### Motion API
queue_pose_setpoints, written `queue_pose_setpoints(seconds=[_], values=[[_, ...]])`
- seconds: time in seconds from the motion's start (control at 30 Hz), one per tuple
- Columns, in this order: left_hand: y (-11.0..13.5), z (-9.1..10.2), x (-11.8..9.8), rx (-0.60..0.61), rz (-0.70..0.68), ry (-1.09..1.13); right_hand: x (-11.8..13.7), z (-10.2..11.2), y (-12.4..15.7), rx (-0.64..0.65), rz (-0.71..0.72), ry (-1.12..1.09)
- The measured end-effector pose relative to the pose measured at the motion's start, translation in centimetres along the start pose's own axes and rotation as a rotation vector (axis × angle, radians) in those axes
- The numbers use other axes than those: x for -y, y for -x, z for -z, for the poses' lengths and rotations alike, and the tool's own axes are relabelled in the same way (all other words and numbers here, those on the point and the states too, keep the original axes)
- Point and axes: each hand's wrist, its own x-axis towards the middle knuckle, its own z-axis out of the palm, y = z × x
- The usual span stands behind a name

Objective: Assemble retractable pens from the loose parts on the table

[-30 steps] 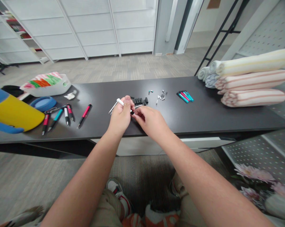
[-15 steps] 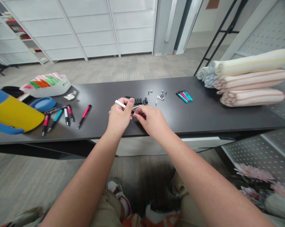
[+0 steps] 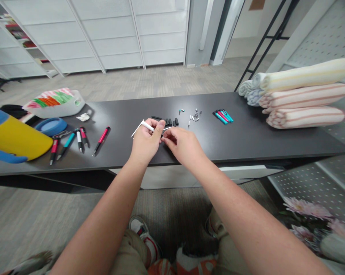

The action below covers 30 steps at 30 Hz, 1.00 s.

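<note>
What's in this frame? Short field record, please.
left hand: grips a white pen, tilted, above the table
right hand: fingertips at the pen's lower end; its grip is hidden
behind hands: black caps, small metal bits
left side: loose pens
right side: pen bundle, rolled towels

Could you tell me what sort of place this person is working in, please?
Probably an office-type room used for small assembly: a dark table strewn with pens and black pen parts, a white pen in the left hand, white panel walls behind.
</note>
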Motion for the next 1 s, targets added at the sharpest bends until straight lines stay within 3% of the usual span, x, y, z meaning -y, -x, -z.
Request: queue_pose_setpoints(seconds=[0.43,1.0], values=[[-0.13,-0.14,-0.38,0.062,-0.051,-0.160,0.10,-0.03,-0.04,0.005,-0.015,0.074],[-0.70,-0.52,0.54,0.124,-0.078,-0.173,-0.32,-0.41,-0.06,0.012,-0.029,0.116]])
